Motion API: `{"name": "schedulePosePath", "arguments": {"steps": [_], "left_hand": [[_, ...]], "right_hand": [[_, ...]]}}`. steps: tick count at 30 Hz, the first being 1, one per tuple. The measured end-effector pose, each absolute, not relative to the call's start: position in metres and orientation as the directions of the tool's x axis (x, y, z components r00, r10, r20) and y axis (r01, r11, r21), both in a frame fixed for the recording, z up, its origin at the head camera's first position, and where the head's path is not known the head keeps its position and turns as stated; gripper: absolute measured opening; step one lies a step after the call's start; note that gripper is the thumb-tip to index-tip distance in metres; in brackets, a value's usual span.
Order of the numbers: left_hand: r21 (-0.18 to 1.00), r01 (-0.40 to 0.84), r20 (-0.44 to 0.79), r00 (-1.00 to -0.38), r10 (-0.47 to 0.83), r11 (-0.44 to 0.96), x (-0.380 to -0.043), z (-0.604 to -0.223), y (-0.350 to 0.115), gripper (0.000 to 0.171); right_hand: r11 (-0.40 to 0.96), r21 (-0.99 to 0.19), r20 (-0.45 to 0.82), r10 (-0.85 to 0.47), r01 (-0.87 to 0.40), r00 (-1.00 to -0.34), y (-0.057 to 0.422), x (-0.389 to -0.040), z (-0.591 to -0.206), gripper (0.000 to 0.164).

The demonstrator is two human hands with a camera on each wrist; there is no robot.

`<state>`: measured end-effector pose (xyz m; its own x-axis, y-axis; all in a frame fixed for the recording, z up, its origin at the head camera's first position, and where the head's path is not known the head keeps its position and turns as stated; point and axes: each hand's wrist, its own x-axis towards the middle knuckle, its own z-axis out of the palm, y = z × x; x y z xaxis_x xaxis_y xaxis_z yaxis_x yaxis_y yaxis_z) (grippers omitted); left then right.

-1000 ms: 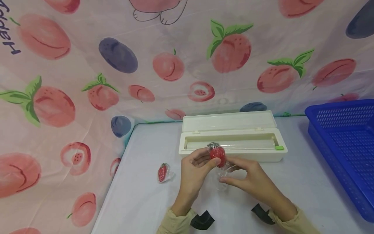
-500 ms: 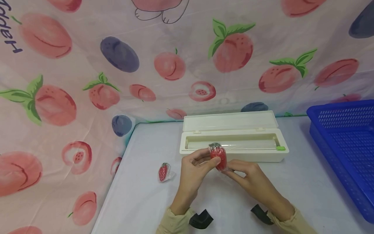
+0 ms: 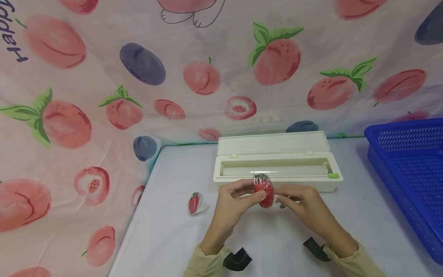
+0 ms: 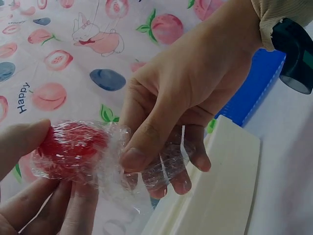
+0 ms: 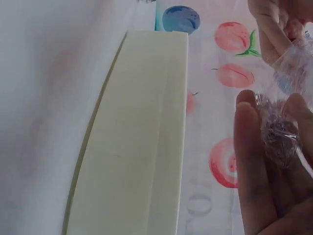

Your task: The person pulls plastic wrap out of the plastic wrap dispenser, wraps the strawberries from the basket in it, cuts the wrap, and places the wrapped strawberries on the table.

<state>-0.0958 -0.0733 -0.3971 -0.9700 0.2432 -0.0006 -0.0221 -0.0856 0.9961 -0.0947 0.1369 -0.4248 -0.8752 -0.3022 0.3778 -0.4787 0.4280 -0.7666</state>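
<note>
My left hand [image 3: 235, 202] pinches a red strawberry [image 3: 264, 192] wrapped in clear cling film, its dark green top pointing up, between thumb and fingers. From the right, my right hand [image 3: 302, 200] pinches the loose, gathered end of that film [image 4: 120, 166] beside the fruit. In the right wrist view the crumpled film [image 5: 281, 132] sits between thumb and fingertips, and the strawberry is out of sight. A second film-wrapped strawberry [image 3: 194, 204] lies on the white table left of my hands.
Behind my hands stands a cream cling film dispenser [image 3: 277, 184], lid raised, a film roll [image 3: 277, 171] inside and a green tab at its right end. A blue plastic basket [image 3: 375, 154] stands at the right. A fruit-print cloth hangs behind the table.
Both hands have shifted slightly right with the strawberry. The loose film, hanging below the fruit a second ago, is now gathered at its right side in the right fingers.
</note>
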Motion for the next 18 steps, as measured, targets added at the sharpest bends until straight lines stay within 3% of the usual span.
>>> {"name": "schedulePosePath", "arguments": {"steps": [10,18], "left_hand": [[0.997,-0.022,0.0,-0.955,0.297,-0.071,-0.0944,-0.4031,-0.0662,0.032],[0.997,-0.013,0.01,-0.955,0.297,-0.076,-0.094,-0.406,-0.0633,0.033]], "right_hand": [[0.356,-0.857,0.332,-0.17,-0.372,-0.928,0.1342,-0.0925,-0.4225,0.022],[0.418,-0.844,0.332,-0.087,-0.337,-0.939,0.1322,-0.0933,-0.4233,0.025]]}}
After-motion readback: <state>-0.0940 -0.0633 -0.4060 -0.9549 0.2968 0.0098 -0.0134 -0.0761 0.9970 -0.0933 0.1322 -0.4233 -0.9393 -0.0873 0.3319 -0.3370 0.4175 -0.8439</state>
